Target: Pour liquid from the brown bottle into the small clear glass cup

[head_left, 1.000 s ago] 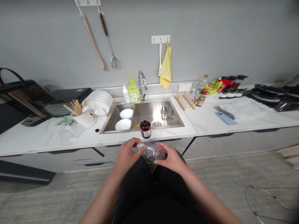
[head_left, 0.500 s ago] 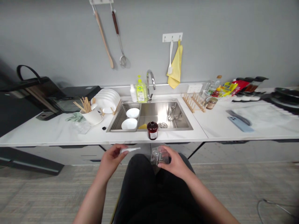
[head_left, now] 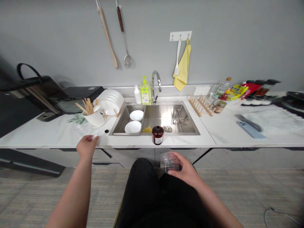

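Note:
My right hand (head_left: 181,166) is closed around a small clear plastic box (head_left: 169,162), held above my lap in front of the counter. My left hand (head_left: 86,146) reaches over the front edge of the counter at the left, its fingers drawn together beside a crumpled piece of clear plastic film (head_left: 83,129). Whatever its fingertips pinch is too small and pale to make out. Between the hands, a dark red-brown glass bottle (head_left: 158,135) with an uncapped neck and a pale label stands upright at the sink's front rim. A small black round piece (head_left: 106,131) lies right of my left hand.
Behind the bottle is a steel sink (head_left: 163,115) with two white bowls (head_left: 133,127) on its left side. A white cup of chopsticks (head_left: 93,118) and a rack of white plates (head_left: 110,99) stand left. A blue phone (head_left: 250,129) lies right.
My left hand has moved left and forward to the counter; the white strip it held is no longer plainly visible. My right hand still holds the clear box, slightly lower and right.

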Demonstrator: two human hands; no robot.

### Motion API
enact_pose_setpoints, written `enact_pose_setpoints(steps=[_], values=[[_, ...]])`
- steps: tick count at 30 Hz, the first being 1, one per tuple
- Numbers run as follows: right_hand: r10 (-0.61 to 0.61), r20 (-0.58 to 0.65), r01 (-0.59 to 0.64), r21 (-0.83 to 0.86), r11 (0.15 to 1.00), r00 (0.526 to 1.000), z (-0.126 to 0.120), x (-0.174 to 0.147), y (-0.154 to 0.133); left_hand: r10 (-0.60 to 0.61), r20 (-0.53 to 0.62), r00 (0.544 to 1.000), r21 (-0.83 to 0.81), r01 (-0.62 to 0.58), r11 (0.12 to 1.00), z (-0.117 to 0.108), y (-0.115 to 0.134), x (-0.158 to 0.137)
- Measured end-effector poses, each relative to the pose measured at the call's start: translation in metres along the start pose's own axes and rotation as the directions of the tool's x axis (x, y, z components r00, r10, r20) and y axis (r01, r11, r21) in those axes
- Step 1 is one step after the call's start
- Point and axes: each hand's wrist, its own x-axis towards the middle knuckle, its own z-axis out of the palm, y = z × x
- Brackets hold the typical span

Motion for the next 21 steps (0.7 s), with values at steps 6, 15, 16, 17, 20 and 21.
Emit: enact_pose_setpoints(steps=[6, 15, 16, 17, 20, 21], values=[[0.017, -0.053, -0.016, 0.023, 1.0, 0.998, -0.016, -0.001, 0.001, 0.028, 0.03, 0.999, 0.126, -0.032, 0.991, 0.033, 0.005, 0.023], [0.016, -0.024, -0.016, 0.008, 1.0, 1.0, -0.018, 0.0, -0.002, 0.184, -0.045, 0.982, 0.26, -0.166, 0.951, 0.062, 0.0, 0.032], [0.014, -0.025, -0.014, 0.008, 1.0, 1.0, -0.018, 0.0, -0.002, 0.193, -0.052, 0.98, 0.26, -0.174, 0.95, 0.063, -0.001, 0.032], [0.012, -0.027, -0.012, 0.009, 1.0, 1.0, -0.018, 0.0, -0.002, 0.201, -0.057, 0.978, 0.257, -0.18, 0.949, 0.064, -0.002, 0.032], [0.005, -0.025, -0.005, 0.007, 1.0, 1.0, -0.019, 0.001, -0.002, 0.212, -0.05, 0.976, 0.238, -0.195, 0.952, 0.064, -0.004, 0.032], [0.003, -0.022, -0.002, 0.008, 1.0, 1.0, -0.019, 0.001, -0.002, 0.21, -0.04, 0.977, 0.23, -0.196, 0.953, 0.063, -0.005, 0.032]])
